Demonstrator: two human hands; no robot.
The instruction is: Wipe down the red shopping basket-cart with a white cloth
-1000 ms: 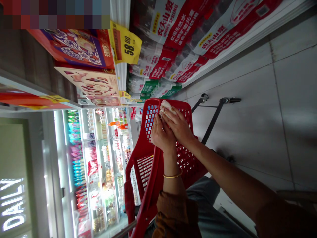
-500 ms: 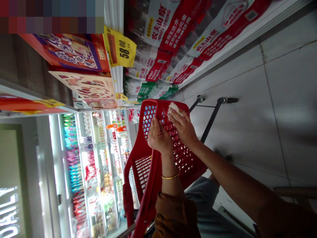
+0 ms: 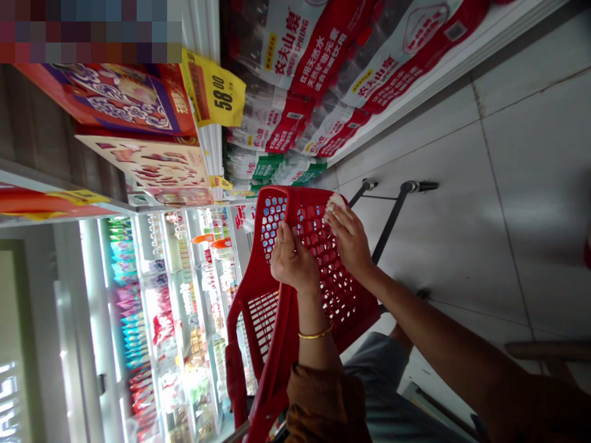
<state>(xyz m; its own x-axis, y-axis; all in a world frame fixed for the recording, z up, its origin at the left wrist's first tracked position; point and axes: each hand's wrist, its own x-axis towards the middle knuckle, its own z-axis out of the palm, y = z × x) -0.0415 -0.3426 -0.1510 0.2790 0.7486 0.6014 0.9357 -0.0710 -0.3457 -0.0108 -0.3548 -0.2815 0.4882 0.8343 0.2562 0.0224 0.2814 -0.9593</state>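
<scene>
A red plastic shopping cart (image 3: 302, 295) appears sideways in the middle of the head view, its wheels toward the right. My left hand (image 3: 295, 258), with a gold bracelet on its wrist, is closed over the cart's upper rim. My right hand (image 3: 351, 237) presses a crumpled white cloth (image 3: 337, 202) against the perforated end panel, near its far corner. The fingers lie over the cloth, hiding much of it. A grey metal leg with a caster (image 3: 418, 186) sticks out beyond the basket.
Shrink-wrapped water bottles (image 3: 323, 55) line a low shelf along the top. Above them are gift boxes (image 3: 143, 111) and a yellow price tag (image 3: 221, 92). A lit display cooler (image 3: 184, 320) stands at the left. Grey floor tiles (image 3: 521, 215) spread on the right.
My right hand has slid the cloth rightward across the end panel, away from my left hand. My left hand stays at the rim. The whole view has shifted slightly.
</scene>
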